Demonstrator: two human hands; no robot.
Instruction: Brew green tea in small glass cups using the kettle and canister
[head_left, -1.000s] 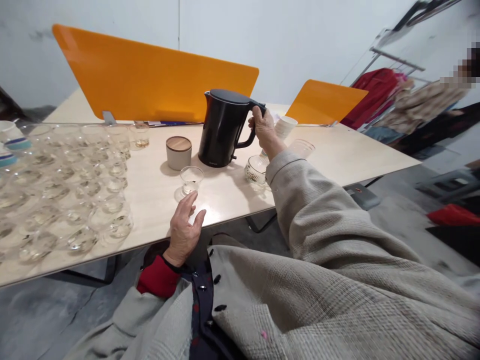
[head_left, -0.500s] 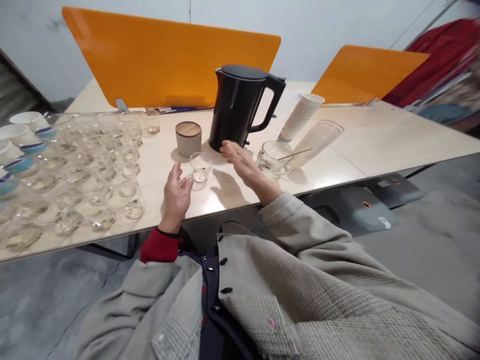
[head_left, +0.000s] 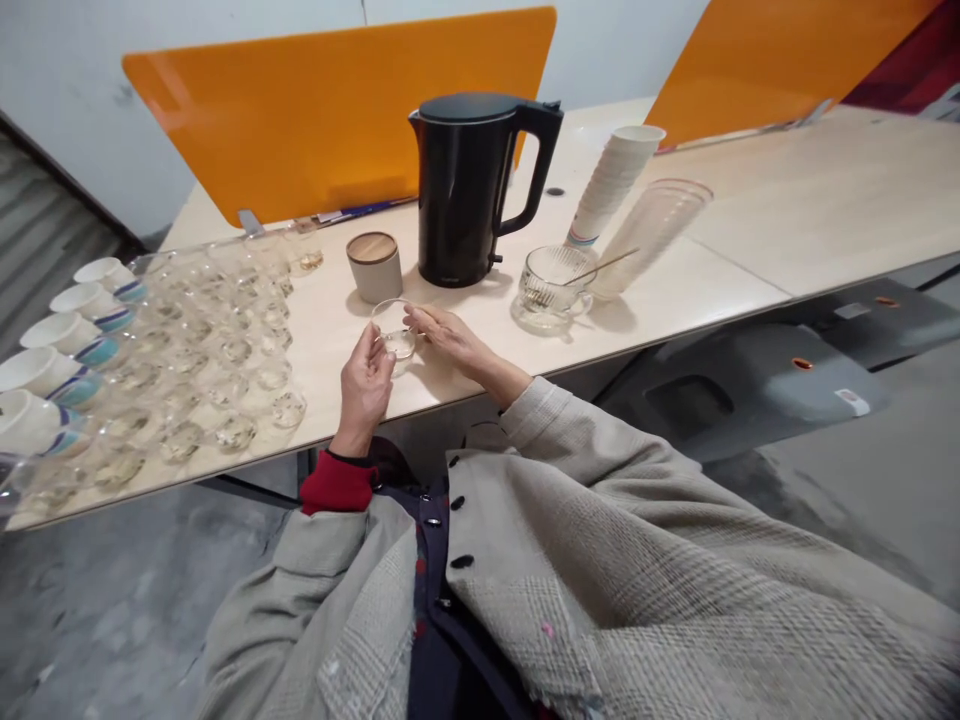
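Observation:
A clear plastic cup with some liquid in its bottom stands at the table's front, between my two hands. My left hand has its fingers and thumb closed against the cup's left side. From the right, my right hand presses its fingertips to the cup near the rim. Just behind the cup is a grey canister with a wooden lid. A black electric kettle stands behind my right hand. To the right, a ribbed glass mug holds a thin spoon or stirrer.
Many clear cups with pale liquid crowd the table's left side, beside several white-and-blue paper cups. Stacks of paper cups and clear plastic cups stand right of the kettle. An orange divider lines the back. Grey chairs stand below right.
My hands have come together from either side and closed on the clear cup. Before, they were held apart with fingers extended. The head view has shifted slightly.

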